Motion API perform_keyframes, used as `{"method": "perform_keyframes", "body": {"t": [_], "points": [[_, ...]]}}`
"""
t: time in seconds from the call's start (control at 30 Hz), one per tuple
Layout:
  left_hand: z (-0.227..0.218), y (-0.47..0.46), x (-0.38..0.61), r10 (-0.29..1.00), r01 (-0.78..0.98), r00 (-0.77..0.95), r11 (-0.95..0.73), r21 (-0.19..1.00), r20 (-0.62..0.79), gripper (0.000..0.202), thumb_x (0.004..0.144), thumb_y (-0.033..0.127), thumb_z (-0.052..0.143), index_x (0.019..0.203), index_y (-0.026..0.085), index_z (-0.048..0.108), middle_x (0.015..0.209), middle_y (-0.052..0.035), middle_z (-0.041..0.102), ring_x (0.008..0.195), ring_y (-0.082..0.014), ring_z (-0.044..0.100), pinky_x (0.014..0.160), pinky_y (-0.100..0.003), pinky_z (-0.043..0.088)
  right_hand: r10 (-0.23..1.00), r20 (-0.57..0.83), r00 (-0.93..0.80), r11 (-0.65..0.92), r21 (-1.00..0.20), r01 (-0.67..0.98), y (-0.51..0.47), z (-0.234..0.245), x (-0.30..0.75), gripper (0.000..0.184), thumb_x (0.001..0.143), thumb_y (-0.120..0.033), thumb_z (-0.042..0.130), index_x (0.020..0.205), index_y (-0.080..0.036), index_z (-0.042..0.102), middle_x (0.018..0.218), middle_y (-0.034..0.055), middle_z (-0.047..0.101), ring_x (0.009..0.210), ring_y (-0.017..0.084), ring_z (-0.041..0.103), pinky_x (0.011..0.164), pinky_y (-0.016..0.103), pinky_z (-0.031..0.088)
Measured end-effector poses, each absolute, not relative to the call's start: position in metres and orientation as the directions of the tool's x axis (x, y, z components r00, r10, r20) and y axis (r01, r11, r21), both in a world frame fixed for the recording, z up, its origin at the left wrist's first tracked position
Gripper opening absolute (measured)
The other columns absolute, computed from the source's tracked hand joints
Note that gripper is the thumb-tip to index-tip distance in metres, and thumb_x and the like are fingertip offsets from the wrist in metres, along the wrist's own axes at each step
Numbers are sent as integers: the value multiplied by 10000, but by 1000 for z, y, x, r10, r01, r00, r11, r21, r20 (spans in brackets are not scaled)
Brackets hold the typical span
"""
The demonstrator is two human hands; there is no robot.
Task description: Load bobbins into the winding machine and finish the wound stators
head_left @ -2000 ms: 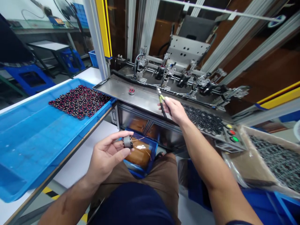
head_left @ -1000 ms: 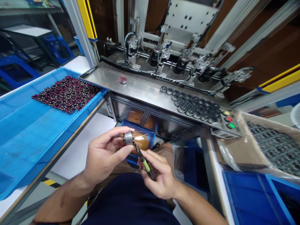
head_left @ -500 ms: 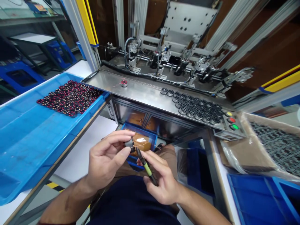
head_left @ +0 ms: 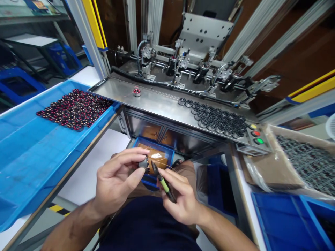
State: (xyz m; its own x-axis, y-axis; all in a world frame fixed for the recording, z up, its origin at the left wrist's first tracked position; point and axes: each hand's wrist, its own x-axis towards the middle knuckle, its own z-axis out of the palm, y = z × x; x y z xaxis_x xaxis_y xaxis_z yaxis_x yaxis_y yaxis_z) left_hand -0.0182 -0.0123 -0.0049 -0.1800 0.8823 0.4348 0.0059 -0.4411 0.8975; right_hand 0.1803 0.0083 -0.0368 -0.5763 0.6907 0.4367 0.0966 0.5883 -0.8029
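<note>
My left hand [head_left: 115, 177] pinches a small round motor stator [head_left: 143, 163], black and grey, between thumb and fingertips. Short copper wire ends stick out of its right side. In my right hand [head_left: 183, 200] is a pair of small cutters [head_left: 164, 184] with black and light green handles. Their jaws point up and left, just right of the stator and apart from it. A thin copper wire [head_left: 170, 168] shows beside the jaws; where it ends is too fine to make out. Below both hands sits a blue bin [head_left: 171, 153] with brown lining.
One red-and-silver wound stator [head_left: 136, 91] stands on the metal ledge [head_left: 157, 101]; several dark stators [head_left: 220, 118] cluster at its right, near the push buttons [head_left: 256, 133]. A blue tray [head_left: 31, 153] on the left holds many wound stators. A parts box [head_left: 288, 174] stands right. Machine fixtures [head_left: 201, 73] line the back.
The cutters' jaws have drawn slightly away from the stator, and the long wire now lies lower, beside the jaws. My left hand keeps its pinch. The whole view has shifted a little.
</note>
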Motion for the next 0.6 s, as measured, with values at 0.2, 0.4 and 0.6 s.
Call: {"method": "perform_keyframes", "body": {"t": [0.2, 0.4, 0.6], "points": [[-3, -15, -19, 879, 58, -153, -449, 892, 452, 323, 804, 40, 651, 1064, 226, 699, 1135, -61, 702, 1123, -221, 630, 967, -358, 539, 682, 445, -579, 591, -803, 78, 9, -30, 176, 771, 685, -67, 542, 1430, -203, 396, 1094, 117, 600, 1012, 240, 600, 888, 389, 541], [1, -18, -19, 889, 80, -123, -435, 897, 442, 310, 799, 48, 655, 1046, 230, 702, 1109, -61, 715, 1094, -212, 647, 934, -331, 553, 665, 469, -581, 586, -810, 17, 10, -31, 172, 815, 670, -47, 537, 1451, -214, 376, 1026, 102, 594, 889, 213, 595, 773, 369, 556], [0, -18, -20, 891, 56, -103, -439, 897, 443, 304, 808, 62, 651, 1057, 229, 698, 1123, -75, 702, 1110, -221, 638, 925, -337, 564, 708, 425, -565, 539, -841, 43, 8, -32, 172, 746, 693, -29, 530, 1412, -213, 447, 859, 58, 608, 718, 174, 583, 631, 307, 539]]}}
